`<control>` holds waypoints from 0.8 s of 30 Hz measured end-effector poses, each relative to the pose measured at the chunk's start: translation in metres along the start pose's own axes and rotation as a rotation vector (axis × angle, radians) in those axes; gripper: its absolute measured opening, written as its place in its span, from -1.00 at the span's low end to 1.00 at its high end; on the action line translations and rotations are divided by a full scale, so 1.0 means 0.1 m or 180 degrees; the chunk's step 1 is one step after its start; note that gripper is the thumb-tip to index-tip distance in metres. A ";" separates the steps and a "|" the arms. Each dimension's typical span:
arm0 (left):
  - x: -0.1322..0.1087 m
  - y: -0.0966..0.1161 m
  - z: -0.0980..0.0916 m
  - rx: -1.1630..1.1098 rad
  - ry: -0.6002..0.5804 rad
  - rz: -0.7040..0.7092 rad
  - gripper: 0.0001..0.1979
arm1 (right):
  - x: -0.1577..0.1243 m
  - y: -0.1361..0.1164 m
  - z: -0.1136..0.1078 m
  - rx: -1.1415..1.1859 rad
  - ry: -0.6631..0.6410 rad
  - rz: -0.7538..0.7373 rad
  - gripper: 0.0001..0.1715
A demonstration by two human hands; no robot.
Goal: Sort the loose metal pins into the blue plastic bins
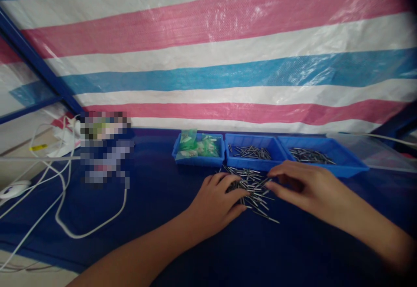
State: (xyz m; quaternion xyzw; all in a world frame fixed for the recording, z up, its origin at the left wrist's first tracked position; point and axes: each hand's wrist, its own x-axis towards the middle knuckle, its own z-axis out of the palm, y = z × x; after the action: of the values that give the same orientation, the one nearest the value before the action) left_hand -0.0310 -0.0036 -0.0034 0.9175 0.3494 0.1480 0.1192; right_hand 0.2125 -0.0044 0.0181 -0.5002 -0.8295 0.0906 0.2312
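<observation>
A loose pile of thin metal rods [256,187] lies on the dark blue tabletop, pointing in many directions. My left hand [216,198] rests at the pile's left side, fingers spread and curved over the nearest rods. At the right edge, my right hand [302,185] has thumb and forefinger closed in a pinch on what looks like a thin metal rod, mostly covered by the fingertips. Just behind the pile stand a middle blue bin [252,163] and a right blue bin [350,170], both with similar rods inside.
A left blue bin [198,161] contains green-tinted plastic bags [208,146] of small parts. White cables [87,235] loop over the table's left side, near a blurred-out patch. Clear plastic sheet [374,150] lies at the right. Behind the bins hangs a striped tarp [208,78].
</observation>
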 end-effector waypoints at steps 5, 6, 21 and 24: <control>0.03 -0.04 -0.01 0.0017 0.0055 -0.0106 -0.82 | -0.02 -0.20 0.22 0.0109 -0.0637 -0.0358 -0.70; 0.03 -0.05 0.00 0.0009 0.0058 -0.0110 -0.83 | -0.02 -0.21 0.26 0.0119 -0.0689 -0.0373 -0.76; 0.09 -0.13 0.01 -0.0262 0.0533 -0.0144 -0.79 | 0.00 -0.26 0.39 -0.0128 -0.0488 -0.0241 -0.80; 0.10 -0.14 -0.01 -0.0633 0.0872 -0.0196 -0.78 | 0.01 -0.28 0.40 -0.0117 -0.0132 -0.0304 -0.79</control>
State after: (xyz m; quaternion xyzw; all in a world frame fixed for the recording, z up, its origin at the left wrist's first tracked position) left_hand -0.0331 0.0132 -0.0047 0.8613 0.3739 0.3018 0.1652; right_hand 0.1711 -0.0138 -0.0062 -0.4623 -0.8586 0.0745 0.2088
